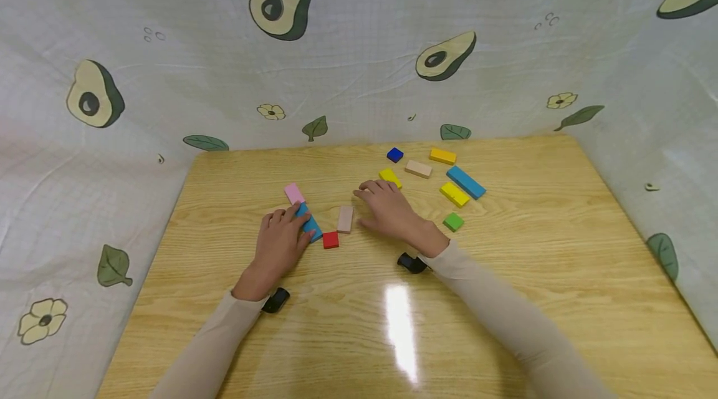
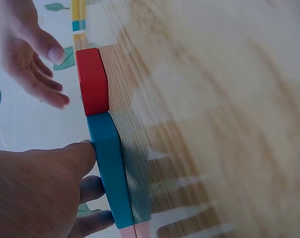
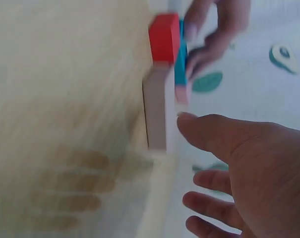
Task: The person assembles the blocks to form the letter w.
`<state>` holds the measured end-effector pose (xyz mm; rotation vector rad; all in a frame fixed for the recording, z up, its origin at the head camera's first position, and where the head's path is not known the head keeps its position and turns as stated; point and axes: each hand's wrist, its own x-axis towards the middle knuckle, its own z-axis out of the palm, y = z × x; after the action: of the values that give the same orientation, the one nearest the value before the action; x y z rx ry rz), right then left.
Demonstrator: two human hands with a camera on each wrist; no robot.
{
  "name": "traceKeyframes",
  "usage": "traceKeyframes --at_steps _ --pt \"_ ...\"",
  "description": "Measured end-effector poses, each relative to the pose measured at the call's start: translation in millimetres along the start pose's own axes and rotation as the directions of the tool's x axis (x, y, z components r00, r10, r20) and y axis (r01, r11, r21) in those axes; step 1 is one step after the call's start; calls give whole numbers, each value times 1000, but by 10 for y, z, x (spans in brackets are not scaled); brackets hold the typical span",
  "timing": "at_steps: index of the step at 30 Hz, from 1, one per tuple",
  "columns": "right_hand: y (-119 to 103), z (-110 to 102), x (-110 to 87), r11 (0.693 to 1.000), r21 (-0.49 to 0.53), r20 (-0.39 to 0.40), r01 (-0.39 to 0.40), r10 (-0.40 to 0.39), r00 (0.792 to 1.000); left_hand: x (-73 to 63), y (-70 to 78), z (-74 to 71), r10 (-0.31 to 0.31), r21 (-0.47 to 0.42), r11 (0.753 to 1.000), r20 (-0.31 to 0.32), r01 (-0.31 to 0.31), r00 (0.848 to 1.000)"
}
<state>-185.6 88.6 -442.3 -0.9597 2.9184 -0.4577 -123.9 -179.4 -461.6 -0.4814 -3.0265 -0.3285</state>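
Note:
My left hand [image 1: 278, 241] rests its fingertips on a long blue block [image 1: 310, 223] lying on the table. In the left wrist view, its thumb and fingers touch the top of that blue block [image 2: 109, 166]. A pink block [image 1: 293, 193] adjoins the far end of the blue one. At the near end sits a red block [image 1: 331, 240], with a pale pinkish block [image 1: 345, 219] slanting away from it. Just right of the pale block, my right hand [image 1: 388, 211] hovers with fingers spread apart. Nothing is between its thumb and fingers in the right wrist view.
Behind and right of my right hand lie loose blocks: yellow [image 1: 454, 194], long blue [image 1: 466, 182], green [image 1: 453, 222], beige [image 1: 418, 168], orange [image 1: 443, 156] and dark blue [image 1: 395, 154]. Another yellow block [image 1: 390, 177] is partly behind the hand. A patterned cloth [image 1: 359, 87] surrounds the wooden table [image 1: 336, 336].

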Motion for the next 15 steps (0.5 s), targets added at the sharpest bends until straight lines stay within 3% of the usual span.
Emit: traceKeyframes --at_steps 7,15 --pt "340 -154 -1 998 -5 20 -60 60 998 1 -14 6 -2 -2 1000 2 2 1000" --pt "666 -186 11 997 17 86 -74 72 994 0 -14 7 1 -4 1000 5 -1 1000"
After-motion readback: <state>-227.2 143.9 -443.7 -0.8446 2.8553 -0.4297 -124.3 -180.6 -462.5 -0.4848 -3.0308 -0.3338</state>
